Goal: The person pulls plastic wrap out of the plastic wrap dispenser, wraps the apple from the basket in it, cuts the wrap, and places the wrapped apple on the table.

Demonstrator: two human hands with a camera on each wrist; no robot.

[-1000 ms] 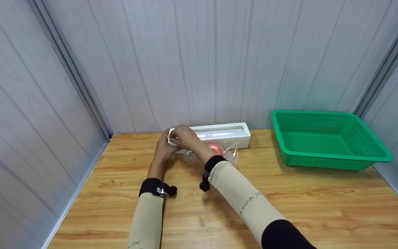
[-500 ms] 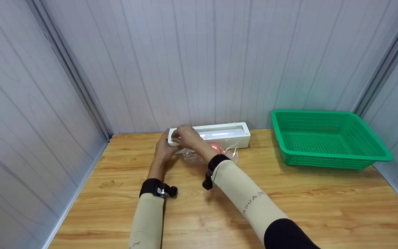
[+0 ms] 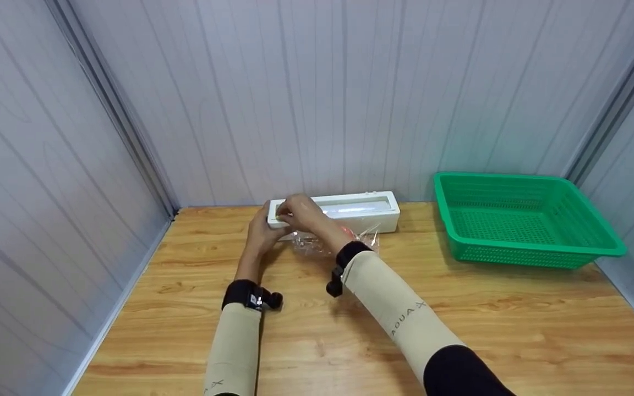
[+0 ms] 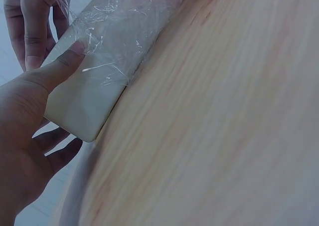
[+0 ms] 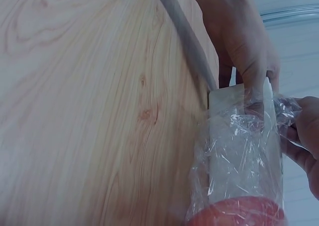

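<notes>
Your left hand (image 3: 262, 234) grips the white dispenser box (image 3: 358, 212) at its end, thumb pressing the cling film (image 4: 117, 34) down. Your right hand (image 3: 301, 212) pinches that film at the box's top edge.

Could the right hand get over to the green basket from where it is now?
Probably yes. The right hand is at the left end of the white dispenser, its grip on the cling film; bare tabletop lies between it and the green basket.

Wrap dispenser (image 3: 350, 211) at table (image 3: 515, 324) rear centre, wrapped item (image 3: 344, 237) just before it, basket (image 3: 520, 225) far right.
</notes>
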